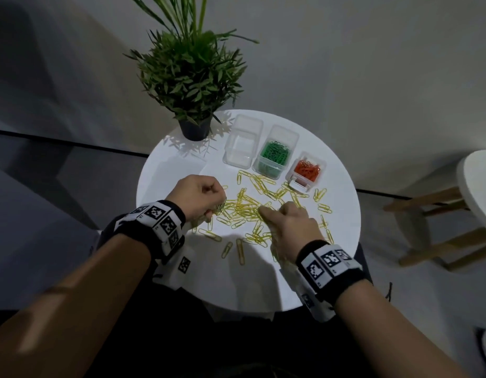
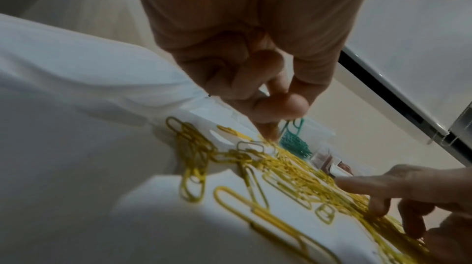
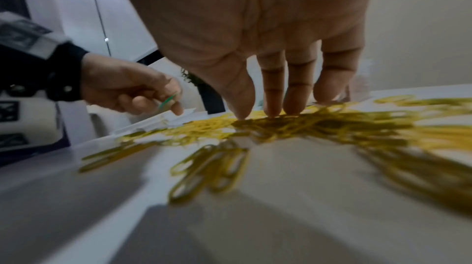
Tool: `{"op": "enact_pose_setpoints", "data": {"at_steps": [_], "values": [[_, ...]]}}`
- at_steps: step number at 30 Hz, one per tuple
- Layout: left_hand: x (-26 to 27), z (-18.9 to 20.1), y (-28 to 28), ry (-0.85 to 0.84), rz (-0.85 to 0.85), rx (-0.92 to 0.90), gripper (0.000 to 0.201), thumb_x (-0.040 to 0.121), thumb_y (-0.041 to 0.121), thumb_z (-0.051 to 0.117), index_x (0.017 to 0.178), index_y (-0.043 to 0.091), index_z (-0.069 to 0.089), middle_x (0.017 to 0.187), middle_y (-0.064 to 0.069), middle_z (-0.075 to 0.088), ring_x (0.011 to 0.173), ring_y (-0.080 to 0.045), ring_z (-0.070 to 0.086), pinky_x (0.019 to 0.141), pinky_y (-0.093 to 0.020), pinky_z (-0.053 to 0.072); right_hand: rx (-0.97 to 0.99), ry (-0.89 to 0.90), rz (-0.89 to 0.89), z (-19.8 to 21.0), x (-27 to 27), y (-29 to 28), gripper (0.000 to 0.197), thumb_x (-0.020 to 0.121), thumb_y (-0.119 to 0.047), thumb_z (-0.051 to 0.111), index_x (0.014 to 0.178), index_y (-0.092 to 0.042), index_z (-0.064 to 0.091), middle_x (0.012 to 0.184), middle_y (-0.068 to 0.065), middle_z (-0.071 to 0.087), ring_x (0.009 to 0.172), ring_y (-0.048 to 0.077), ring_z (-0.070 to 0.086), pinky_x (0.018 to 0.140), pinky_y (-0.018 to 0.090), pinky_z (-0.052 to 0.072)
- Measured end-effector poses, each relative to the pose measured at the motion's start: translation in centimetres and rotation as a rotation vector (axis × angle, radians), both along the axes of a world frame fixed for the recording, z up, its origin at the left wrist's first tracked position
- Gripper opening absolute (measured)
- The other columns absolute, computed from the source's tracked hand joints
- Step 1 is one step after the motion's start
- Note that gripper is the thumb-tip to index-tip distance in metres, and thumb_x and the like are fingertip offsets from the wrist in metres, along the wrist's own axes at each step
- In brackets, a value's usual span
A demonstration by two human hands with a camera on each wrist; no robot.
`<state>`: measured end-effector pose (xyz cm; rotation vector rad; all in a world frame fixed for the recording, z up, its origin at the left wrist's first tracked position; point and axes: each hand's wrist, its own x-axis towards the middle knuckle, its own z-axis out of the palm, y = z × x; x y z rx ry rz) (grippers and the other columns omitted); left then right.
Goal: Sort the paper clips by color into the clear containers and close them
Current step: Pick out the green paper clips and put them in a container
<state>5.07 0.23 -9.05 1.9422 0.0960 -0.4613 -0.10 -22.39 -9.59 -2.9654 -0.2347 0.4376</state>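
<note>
Yellow paper clips (image 1: pixel 250 208) lie scattered across the middle of the round white table (image 1: pixel 181 165). At the back stand three clear containers: an empty one (image 1: pixel 240 148), one with green clips (image 1: pixel 273 156) and a small one with red clips (image 1: pixel 307 170). All three lids are open. My left hand (image 1: pixel 206 200) is curled at the pile's left edge and pinches a single green clip (image 3: pixel 167 101). My right hand (image 1: pixel 285 222) lies flat-fingered on the pile, its fingertips (image 3: pixel 273 113) pressing on yellow clips (image 3: pixel 319 125).
A potted green plant (image 1: pixel 192 85) stands at the table's back left, close to the empty container. A wooden stool (image 1: pixel 454 222) stands on the floor to the right. The table's rim runs near my wrists.
</note>
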Motion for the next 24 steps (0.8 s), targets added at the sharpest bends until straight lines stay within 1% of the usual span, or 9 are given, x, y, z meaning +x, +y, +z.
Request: {"op": "enact_pose_setpoints", "data": {"at_steps": [2,4,7,10,12,15,17,21,24], "values": [[-0.3,0.2,-0.2,0.024,0.018,-0.022,0.009,0.081,0.007,0.063,0.073,0.009,0.067,0.072,-0.024,0.065,0.055,-0.028,0.058,0.045,-0.024,0.044,-0.090,0.013,0.080,0.1,-0.5,1.2,0.065,0.091,-0.014,0.049,0.144,-0.044,0.026,0.124,0.005,0.039,0.112,0.027,0.040,0.093,0.040,0.039],[-0.3,0.3,-0.3,0.041,0.048,-0.056,0.009,0.083,0.007,0.062,0.075,0.007,0.064,0.079,-0.021,0.069,0.053,-0.028,0.058,0.040,-0.022,0.040,-0.097,0.040,0.145,0.1,-1.2,1.9,0.067,0.092,-0.010,0.042,0.147,-0.041,0.021,0.130,0.007,0.035,0.117,0.028,0.038,0.096,0.042,0.038],[0.0,0.6,-0.2,0.044,0.079,-0.093,0.010,0.086,0.005,0.059,0.077,0.005,0.061,0.083,-0.016,0.072,0.048,-0.025,0.056,0.038,-0.021,0.038,0.033,0.021,0.155,0.0,-2.6,1.2,0.067,0.091,-0.007,0.043,0.147,-0.040,0.027,0.140,0.010,0.036,0.124,0.031,0.038,0.101,0.044,0.039],[0.2,1.0,0.3,0.011,0.090,-0.107,0.009,0.087,0.005,0.059,0.079,0.004,0.058,0.080,-0.014,0.072,0.048,-0.022,0.052,0.040,-0.022,0.041,0.195,0.014,-0.124,0.4,-2.7,-1.9,0.060,0.091,-0.012,0.039,0.145,-0.037,0.035,0.152,0.009,0.031,0.136,0.030,0.034,0.111,0.045,0.035],[0.2,1.1,0.6,0.002,0.107,-0.121,0.007,0.087,0.002,0.059,0.080,0.004,0.058,0.078,-0.015,0.071,0.049,-0.021,0.052,0.041,-0.022,0.042,0.121,0.077,-0.281,0.9,-2.0,-4.7,0.064,0.088,-0.003,0.041,0.148,-0.024,0.031,0.155,0.010,0.024,0.143,0.026,0.026,0.113,0.041,0.033],[-0.2,1.1,0.8,0.035,0.136,-0.175,0.007,0.089,-0.002,0.059,0.088,0.005,0.059,0.076,-0.018,0.068,0.048,-0.018,0.056,0.043,-0.024,0.047,0.030,0.190,-0.353,1.6,-1.4,-6.5,0.057,0.085,0.006,0.039,0.141,-0.009,0.034,0.144,0.013,0.034,0.134,0.030,0.039,0.099,0.031,0.039],[-0.7,1.1,1.0,0.069,0.152,-0.238,0.008,0.091,0.000,0.059,0.096,0.006,0.061,0.077,-0.019,0.068,0.051,-0.017,0.060,0.048,-0.026,0.053,0.020,0.261,-0.329,1.9,-1.7,-6.1,0.058,0.088,0.004,0.041,0.143,-0.010,0.031,0.146,0.012,0.032,0.126,0.031,0.046,0.098,0.030,0.038],[-1.6,1.3,1.7,0.101,0.140,-0.258,0.006,0.092,0.002,0.059,0.096,0.002,0.064,0.086,-0.020,0.070,0.059,-0.020,0.064,0.058,-0.032,0.056,0.123,0.246,-0.220,1.6,-2.1,-4.0,0.057,0.095,-0.003,0.040,0.149,-0.015,0.028,0.158,0.009,0.018,0.138,0.027,0.036,0.110,0.028,0.028],[-1.1,2.2,1.3,0.002,0.139,-0.195,0.008,0.089,0.003,0.062,0.086,0.007,0.068,0.078,-0.015,0.067,0.058,-0.017,0.058,0.057,-0.032,0.053,0.303,0.118,-0.253,1.4,-2.1,-3.5,0.051,0.093,0.000,0.046,0.140,-0.020,0.047,0.153,0.007,0.033,0.135,0.024,0.041,0.108,0.022,0.028]]}}
